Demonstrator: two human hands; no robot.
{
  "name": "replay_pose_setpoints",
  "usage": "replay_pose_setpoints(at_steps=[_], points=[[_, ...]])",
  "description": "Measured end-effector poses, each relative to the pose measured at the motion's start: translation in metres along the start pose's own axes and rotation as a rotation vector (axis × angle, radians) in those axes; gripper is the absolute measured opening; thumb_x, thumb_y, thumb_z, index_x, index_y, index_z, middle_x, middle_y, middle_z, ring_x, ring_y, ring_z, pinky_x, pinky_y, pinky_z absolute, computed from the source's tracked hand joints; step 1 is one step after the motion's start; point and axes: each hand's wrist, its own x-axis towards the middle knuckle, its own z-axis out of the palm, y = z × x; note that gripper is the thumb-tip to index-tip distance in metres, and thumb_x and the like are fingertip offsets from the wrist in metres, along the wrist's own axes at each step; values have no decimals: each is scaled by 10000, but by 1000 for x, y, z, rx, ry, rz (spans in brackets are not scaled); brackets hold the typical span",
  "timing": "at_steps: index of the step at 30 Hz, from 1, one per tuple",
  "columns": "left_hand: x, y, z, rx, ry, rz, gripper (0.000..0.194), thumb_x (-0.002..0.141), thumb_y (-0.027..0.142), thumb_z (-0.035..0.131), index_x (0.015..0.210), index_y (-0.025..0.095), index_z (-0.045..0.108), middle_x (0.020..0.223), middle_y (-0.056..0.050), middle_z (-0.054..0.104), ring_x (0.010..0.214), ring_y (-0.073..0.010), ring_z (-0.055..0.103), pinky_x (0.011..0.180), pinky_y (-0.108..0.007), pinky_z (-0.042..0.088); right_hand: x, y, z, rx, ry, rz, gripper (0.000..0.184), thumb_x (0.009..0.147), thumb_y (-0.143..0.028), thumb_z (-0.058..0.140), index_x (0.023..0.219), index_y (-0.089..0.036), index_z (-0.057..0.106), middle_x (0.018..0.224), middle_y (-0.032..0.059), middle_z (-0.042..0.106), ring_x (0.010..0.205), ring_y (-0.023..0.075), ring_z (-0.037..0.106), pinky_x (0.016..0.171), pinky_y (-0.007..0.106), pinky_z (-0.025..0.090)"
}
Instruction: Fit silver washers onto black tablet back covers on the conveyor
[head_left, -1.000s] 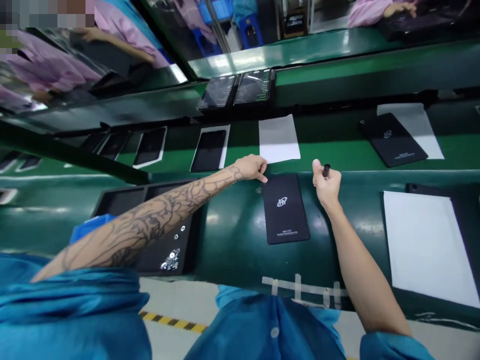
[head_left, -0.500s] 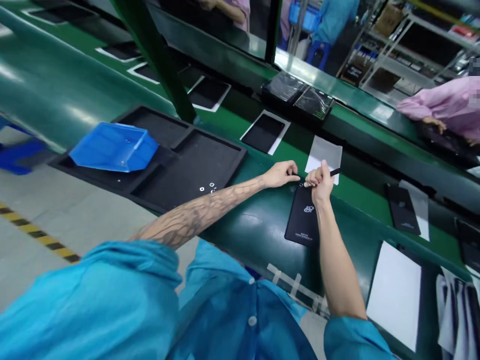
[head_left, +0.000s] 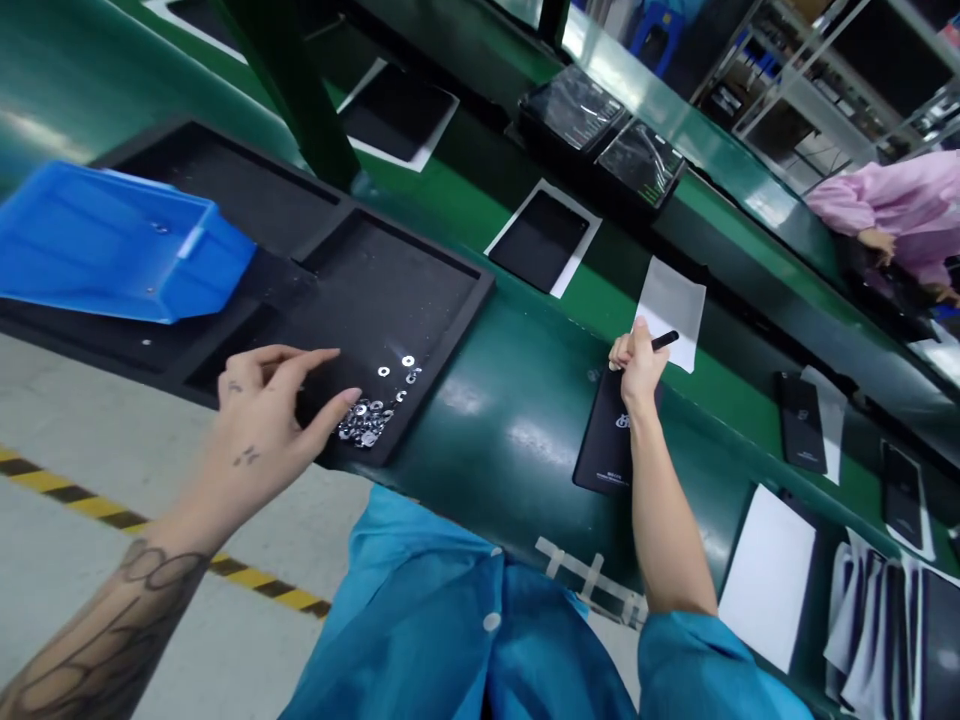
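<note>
- Green table (head_left: 517,430).
- Left hand (head_left: 262,415), half open, maybe empty, moved to the rings (head_left: 367,420).
- Only right hand (head_left: 637,372), gripping a pen (head_left: 665,340), stays by the tablet (head_left: 601,450).

one blue bin (head_left: 97,245), one tray (head_left: 420,280), one pen (head_left: 665,341), metal rings (head_left: 367,418) uncountable

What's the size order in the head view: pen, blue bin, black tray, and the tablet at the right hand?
1. Black tray
2. Blue bin
3. Tablet
4. Pen, partly hidden in the right hand
</note>
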Motion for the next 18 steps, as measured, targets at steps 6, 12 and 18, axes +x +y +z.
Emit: replay_pose_setpoints(at_steps=[6,12,18], points=[[24,23,3,38,-191,31,599,1069,607,365,1428,226,655,1394,-178,608,1285,-425,594,1084,-615,508,-8,-3,4,-72,3,-34,777,996,-828,546,525,-285,249,465,-47,264,413,116,291,454,331,270],[41,32,5,31,-229,74,416,1042,500,414,1198,234,693,1117,-102,702,1053,-320,692,887,-432,546,-14,-1,4,-6,25,-34,781,1021,-766,588,507,-274,266,465,-42,266,415,116,279,473,340,232],[44,36,6,-14,-214,90,300,1019,509,432,1046,303,648,1033,-45,739,960,-311,714,847,-444,564,-14,0,-1,-33,-34,20,767,1034,-767,559,529,-273,257,474,-44,250,421,120,275,491,352,244]])
